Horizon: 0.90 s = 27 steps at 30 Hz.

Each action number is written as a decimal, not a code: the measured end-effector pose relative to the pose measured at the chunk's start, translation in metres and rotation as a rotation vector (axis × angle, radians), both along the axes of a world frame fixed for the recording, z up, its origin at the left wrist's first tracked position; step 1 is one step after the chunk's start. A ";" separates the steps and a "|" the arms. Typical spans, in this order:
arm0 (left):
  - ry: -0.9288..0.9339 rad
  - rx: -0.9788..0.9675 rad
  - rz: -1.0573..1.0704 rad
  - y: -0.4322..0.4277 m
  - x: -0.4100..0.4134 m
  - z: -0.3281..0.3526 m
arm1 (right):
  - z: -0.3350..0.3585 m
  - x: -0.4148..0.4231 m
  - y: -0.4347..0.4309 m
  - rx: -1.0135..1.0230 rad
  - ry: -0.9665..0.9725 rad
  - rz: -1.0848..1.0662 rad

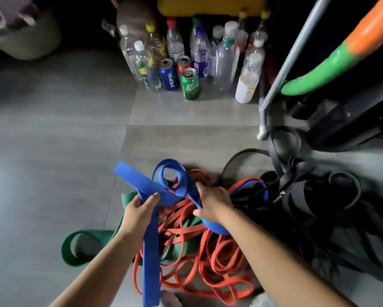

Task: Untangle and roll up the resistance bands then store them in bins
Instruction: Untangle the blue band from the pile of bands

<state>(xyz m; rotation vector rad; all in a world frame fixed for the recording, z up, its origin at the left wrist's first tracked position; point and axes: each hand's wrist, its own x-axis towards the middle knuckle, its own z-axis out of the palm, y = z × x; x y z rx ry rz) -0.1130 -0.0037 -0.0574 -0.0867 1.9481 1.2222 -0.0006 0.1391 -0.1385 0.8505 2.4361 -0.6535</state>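
Left hand [135, 214] and right hand [211, 202] pinch the blue band [141, 185] in curled fingers, raised off the orange tangle [208, 258], probably for separation.

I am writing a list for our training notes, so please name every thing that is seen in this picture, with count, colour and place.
blue band: one, blue, lifted above the pile
orange bands: several, orange, tangled on the floor
green band: one, green, under the pile, left
black bands: several, black, heap at right
bottles: about a dozen, mostly clear, at the back
cans: three, blue, red, green, before the bottles
yellow object: one, yellow, top
pole: one, grey, slanting, right
padded tube: one, green and orange, upper right
container: one, pale, top left
floor: grey tiles
left hand: grips the blue band
right hand: grips the blue band
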 end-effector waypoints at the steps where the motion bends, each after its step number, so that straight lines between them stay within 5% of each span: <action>1: -0.004 0.001 0.002 -0.002 0.002 -0.002 | 0.001 0.002 0.000 0.034 0.014 0.021; 4: -0.021 0.027 0.026 -0.004 0.005 0.002 | 0.013 0.018 0.001 0.123 0.126 -0.013; 14: 0.093 0.267 0.042 0.007 0.020 0.120 | 0.173 0.063 0.053 -0.083 0.626 -0.523; 23: 0.299 0.495 0.035 -0.013 0.035 0.260 | 0.405 0.072 0.038 0.014 1.196 -0.327; 27: 0.341 0.590 0.103 -0.028 0.038 0.315 | 0.455 0.076 0.011 0.002 1.213 -0.209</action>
